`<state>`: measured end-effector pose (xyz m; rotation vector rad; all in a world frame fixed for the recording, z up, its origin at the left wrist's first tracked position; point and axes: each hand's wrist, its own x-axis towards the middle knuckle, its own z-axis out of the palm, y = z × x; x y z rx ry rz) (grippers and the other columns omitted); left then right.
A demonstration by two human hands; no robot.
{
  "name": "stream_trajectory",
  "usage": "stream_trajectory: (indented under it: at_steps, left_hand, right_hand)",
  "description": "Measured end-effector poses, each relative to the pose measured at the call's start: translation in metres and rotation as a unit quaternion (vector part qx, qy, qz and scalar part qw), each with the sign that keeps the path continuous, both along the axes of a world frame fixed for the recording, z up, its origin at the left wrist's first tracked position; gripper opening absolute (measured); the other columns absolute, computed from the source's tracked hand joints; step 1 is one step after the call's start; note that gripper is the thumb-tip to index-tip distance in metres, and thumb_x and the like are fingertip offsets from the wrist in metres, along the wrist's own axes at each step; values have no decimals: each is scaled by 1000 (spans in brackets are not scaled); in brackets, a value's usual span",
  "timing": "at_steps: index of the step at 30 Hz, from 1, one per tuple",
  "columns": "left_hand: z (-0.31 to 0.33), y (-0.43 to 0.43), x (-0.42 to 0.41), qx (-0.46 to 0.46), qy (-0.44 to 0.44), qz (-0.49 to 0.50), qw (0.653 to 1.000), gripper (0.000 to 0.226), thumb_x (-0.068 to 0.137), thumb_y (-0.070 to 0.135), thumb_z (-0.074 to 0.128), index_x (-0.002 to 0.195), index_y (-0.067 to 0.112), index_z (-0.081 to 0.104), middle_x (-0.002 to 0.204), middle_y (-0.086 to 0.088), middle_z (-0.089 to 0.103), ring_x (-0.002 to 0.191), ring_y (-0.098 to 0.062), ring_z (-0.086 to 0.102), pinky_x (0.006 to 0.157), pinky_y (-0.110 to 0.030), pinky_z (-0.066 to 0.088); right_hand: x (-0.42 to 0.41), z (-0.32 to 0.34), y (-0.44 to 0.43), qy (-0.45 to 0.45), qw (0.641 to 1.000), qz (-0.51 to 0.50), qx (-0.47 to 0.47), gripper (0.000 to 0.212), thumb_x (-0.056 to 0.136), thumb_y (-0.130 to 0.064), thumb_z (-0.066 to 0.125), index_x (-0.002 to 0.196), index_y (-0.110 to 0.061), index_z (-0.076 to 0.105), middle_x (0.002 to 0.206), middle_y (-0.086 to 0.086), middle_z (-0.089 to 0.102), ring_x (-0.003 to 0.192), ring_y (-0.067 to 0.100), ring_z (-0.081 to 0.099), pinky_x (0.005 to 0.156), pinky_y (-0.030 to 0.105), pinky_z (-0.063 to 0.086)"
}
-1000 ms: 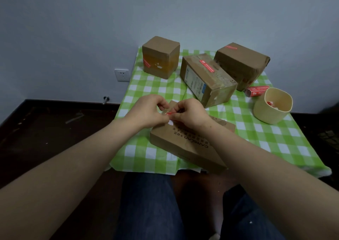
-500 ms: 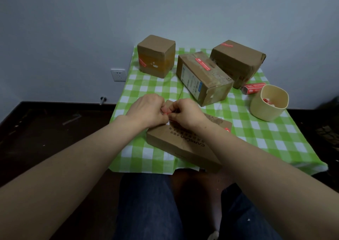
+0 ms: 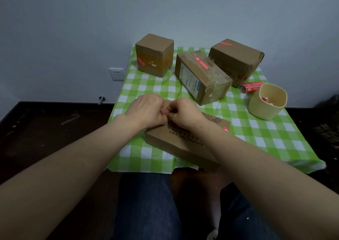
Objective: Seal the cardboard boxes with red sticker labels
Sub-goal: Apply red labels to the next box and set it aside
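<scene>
At the left edge of the green-checked table (image 3: 150,87), toward the top of the frame, a cube-shaped box (image 3: 155,54) stands with a red label on its left face. Below it, at the frame's centre, the left hand (image 3: 146,111) hovers over the near flat box (image 3: 183,140). Its fingers are curled in and its thumb side meets the right hand (image 3: 185,113), which is curled the same way. The two sets of fingertips are pressed together just above the box's far end. I cannot tell whether a label is pinched between them, because the knuckles hide the spot.

The flat box lies slantwise at the table's front edge, with one red label (image 3: 226,129) already on its right end. Right of centre, a long box (image 3: 201,74) and a larger box (image 3: 236,60) each carry a red label on top. At far right are a red sticker pack (image 3: 252,86) and a cream cup (image 3: 266,102) with scraps in it.

The step in hand looks like peeling or readying a label for the flat box's far seam. The next move probably calls for laying the label flat across that seam and pressing it down.
</scene>
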<state>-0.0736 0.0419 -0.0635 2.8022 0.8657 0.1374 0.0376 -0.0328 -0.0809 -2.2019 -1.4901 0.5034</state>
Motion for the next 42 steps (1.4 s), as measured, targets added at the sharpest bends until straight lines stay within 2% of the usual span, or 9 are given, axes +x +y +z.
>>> stream_trajectory:
  at_steps: [7,11,15,23,26,28,34,37,42]
  left_hand:
    - [1,1,1,-6,9,7,1000,17,73,29,68,76,16,58,87,-4,61,84,-26,56,66,-33,43]
    - [3,-2,2,-10,32,11,999,23,75,27,62,62,19,46,69,1,48,73,-23,50,57,-29,32]
    - [3,-2,3,-6,42,18,999,26,77,28,59,61,17,42,65,1,42,68,-24,46,55,-30,29]
    - [12,4,0,-50,-21,34,998,13,76,29,69,77,20,60,84,1,61,83,-20,57,65,-29,40]
    - [11,9,-7,-89,-20,41,995,37,72,33,73,105,23,59,92,6,49,85,-14,49,68,-26,36]
    - [5,10,-10,-82,-12,32,996,45,71,34,73,113,22,61,91,7,48,85,-14,48,67,-26,34]
    - [-1,4,-7,-32,-36,12,999,15,79,30,67,92,22,68,75,9,46,77,-16,49,63,-28,32]
    - [-2,5,-5,-22,-31,10,999,15,79,29,65,90,19,67,77,7,49,80,-20,53,63,-28,34]
    - [-1,3,-1,10,-3,0,1000,20,78,29,63,92,14,66,92,-3,61,89,-26,57,69,-33,45]
  right_hand:
    - [-1,0,0,-1,1000,-3,-3,12,85,-15,62,94,-15,71,92,3,69,90,19,61,81,34,51]
    - [-3,2,-1,-8,1000,-2,-4,15,86,-13,59,95,-14,71,95,4,70,92,22,61,83,36,51]
    - [-4,3,-3,-8,1000,-1,-2,16,86,-13,58,96,-14,71,98,6,70,95,23,62,85,38,50]
    - [-3,2,-2,-5,1000,-8,-8,11,84,-13,62,90,-11,71,91,8,70,88,22,62,75,33,51]
    - [-2,0,-2,21,1000,-14,2,11,85,-16,63,89,-11,72,90,6,71,87,21,64,79,37,53]
    - [-2,0,-2,20,1000,-16,-1,10,85,-17,64,89,-12,72,90,6,71,87,22,64,79,38,53]
    - [-2,2,-2,19,1000,-16,-13,11,86,-19,63,88,-11,69,89,9,69,83,22,61,70,31,47]
    - [-3,2,-2,15,1000,-14,-15,11,86,-18,63,90,-10,69,90,10,69,85,23,61,71,31,47]
    - [-1,0,0,13,1000,-17,-15,10,84,-16,64,89,-10,69,92,9,70,88,23,62,79,37,52]
